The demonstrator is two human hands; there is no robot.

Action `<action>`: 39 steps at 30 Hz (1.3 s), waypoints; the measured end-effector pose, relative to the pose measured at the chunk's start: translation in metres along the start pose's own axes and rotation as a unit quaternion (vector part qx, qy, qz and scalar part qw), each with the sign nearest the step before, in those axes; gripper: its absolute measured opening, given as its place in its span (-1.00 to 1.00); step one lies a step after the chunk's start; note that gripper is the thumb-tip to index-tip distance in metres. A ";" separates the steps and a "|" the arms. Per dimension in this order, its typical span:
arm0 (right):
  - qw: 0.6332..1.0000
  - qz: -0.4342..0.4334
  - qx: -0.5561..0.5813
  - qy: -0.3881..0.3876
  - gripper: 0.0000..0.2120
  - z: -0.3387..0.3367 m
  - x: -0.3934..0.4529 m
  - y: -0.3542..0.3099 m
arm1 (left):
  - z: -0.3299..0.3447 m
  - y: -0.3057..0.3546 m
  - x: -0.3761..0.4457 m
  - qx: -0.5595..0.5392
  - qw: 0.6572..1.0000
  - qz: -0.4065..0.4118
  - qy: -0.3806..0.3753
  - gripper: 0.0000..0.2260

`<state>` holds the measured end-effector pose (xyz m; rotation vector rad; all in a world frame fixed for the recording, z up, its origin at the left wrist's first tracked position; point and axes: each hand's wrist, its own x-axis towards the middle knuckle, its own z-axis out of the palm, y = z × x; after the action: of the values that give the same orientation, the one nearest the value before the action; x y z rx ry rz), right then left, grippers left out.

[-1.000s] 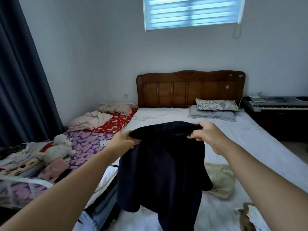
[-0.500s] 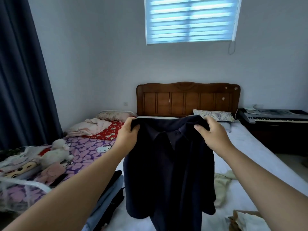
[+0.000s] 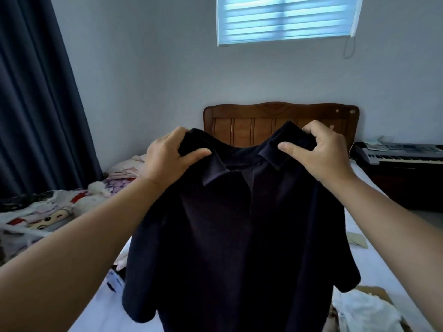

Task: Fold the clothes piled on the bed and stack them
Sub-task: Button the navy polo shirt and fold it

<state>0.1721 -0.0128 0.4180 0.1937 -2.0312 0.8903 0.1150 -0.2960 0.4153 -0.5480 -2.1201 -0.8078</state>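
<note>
While the shirt (image 3: 230, 236) hangs in front of the headboard (image 3: 263, 125), left hand (image 3: 167, 161) and right hand (image 3: 321, 156) pinch its shoulders; it looks soft, light, floppy, best held there.

- dark polo shirt (image 3: 239, 236) hangs across the bed (image 3: 383, 264), hides most of the mattress and lower headboard (image 3: 275, 116)
- shirt hem cut off by bottom edge
- keyboard (image 3: 402, 155) cut by right edge
- white cloth (image 3: 366, 310) bottom right: item unclear
</note>
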 end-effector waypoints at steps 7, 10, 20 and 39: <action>0.957 0.103 -0.132 -0.235 -0.44 0.049 -0.020 0.070 | 0.071 -0.046 -0.005 0.109 0.964 -0.020 -0.242 -0.35; 0.909 0.179 -0.153 -0.343 -0.59 0.085 -0.034 0.119 | 0.130 -0.087 -0.013 0.122 0.926 -0.015 -0.357 -0.36; 0.816 0.344 -0.254 -0.390 -0.80 0.240 -0.087 0.306 | 0.353 -0.237 -0.063 0.072 0.839 -0.109 -0.528 -0.63; 0.885 0.160 -0.174 -0.402 -0.84 0.416 -0.222 0.441 | 0.553 -0.339 -0.208 -0.079 0.867 0.088 -0.485 -0.82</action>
<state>-0.1692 -0.0055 -0.1304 0.0174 -3.0325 0.6649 -0.2552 -0.1703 -0.1425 -1.4505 -2.8309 -0.6596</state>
